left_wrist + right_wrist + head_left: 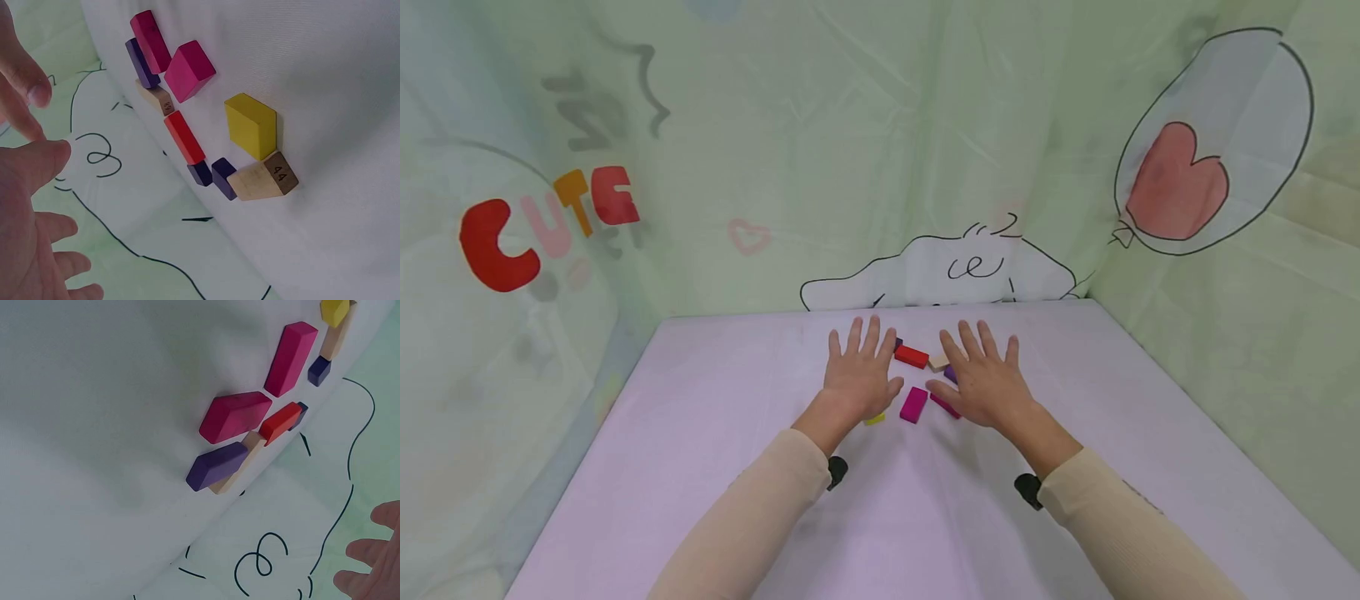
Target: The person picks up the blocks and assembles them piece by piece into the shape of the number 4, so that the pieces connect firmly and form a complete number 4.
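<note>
The left hand (859, 379) and right hand (991, 385) had spread fingers; between them showed a red block (912, 357), with a pink block (913, 405) nearer the thumbs.

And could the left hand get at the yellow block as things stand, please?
Probably yes: the left hand holds nothing and the yellow block has nothing on top, though a pale wooden block close beside it may crowd one end.
</note>
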Motion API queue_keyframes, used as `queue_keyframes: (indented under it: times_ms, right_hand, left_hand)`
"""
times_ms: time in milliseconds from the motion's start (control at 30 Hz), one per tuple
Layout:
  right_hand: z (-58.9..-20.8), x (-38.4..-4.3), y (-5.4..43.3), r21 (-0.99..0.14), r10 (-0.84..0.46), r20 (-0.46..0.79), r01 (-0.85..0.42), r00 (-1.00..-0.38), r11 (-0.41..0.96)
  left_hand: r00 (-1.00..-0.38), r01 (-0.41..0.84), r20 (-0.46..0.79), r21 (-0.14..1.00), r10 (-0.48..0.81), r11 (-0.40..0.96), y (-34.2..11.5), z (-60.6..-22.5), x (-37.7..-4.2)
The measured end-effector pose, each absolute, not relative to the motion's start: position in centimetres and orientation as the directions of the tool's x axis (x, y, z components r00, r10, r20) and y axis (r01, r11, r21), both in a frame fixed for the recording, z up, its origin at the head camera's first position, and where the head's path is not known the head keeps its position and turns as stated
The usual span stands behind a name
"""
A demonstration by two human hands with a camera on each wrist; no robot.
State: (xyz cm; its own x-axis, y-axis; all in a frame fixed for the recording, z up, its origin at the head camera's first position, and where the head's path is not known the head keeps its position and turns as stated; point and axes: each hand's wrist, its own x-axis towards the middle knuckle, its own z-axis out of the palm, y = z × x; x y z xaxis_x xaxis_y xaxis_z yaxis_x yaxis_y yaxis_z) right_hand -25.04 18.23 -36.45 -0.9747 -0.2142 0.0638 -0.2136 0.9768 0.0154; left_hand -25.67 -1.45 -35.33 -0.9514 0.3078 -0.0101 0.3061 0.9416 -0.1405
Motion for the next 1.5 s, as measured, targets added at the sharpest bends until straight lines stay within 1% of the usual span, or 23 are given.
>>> queue_keyframes:
  times_ms: [400, 733, 900, 967, 1100, 1300, 1500]
  right_hand:
    - [-36.9, -24.8, 18.0, -0.01, -0.207, 0.048, -0.208, -0.977, 0.978]
    - [-38.1, -24.8, 18.4, -0.019, -0.222, 0.084, -0.224, -0.971, 0.974]
    - [-38.7, -24.7, 18.8, -0.03, -0.222, 0.078, -0.225, -0.972, 0.974]
    - [-38.9, -24.7, 18.9, -0.036, -0.223, 0.07, -0.226, -0.972, 0.973]
    - [-39.3, -24.8, 19.1, -0.058, -0.227, 0.041, -0.229, -0.973, 0.972]
    - [-40.4, -25.0, 19.6, -0.113, -0.216, -0.056, -0.209, -0.975, 0.971]
    - [-41.3, -25.4, 19.5, -0.135, -0.217, -0.06, -0.207, -0.974, 0.969]
  left_hand:
    - [-0.956, 0.293, -0.032, -0.12, 0.292, 0.948, -1.7, -35.5, -25.4]
    - [-0.952, 0.305, -0.049, -0.103, 0.302, 0.947, -1.7, -36.5, -25.4]
    - [-0.948, 0.317, -0.046, -0.089, 0.314, 0.944, -1.5, -37.1, -25.4]
    - [-0.945, 0.326, -0.05, -0.072, 0.323, 0.943, -1.4, -37.4, -25.4]
    - [-0.928, 0.371, -0.044, 0.002, 0.371, 0.929, -1.2, -38.5, -25.6]
    - [-0.895, 0.441, -0.044, 0.069, 0.444, 0.895, -0.9, -40.7, -25.9]
    - [-0.898, 0.427, -0.07, 0.095, 0.434, 0.899, -1.0, -42.0, -25.8]
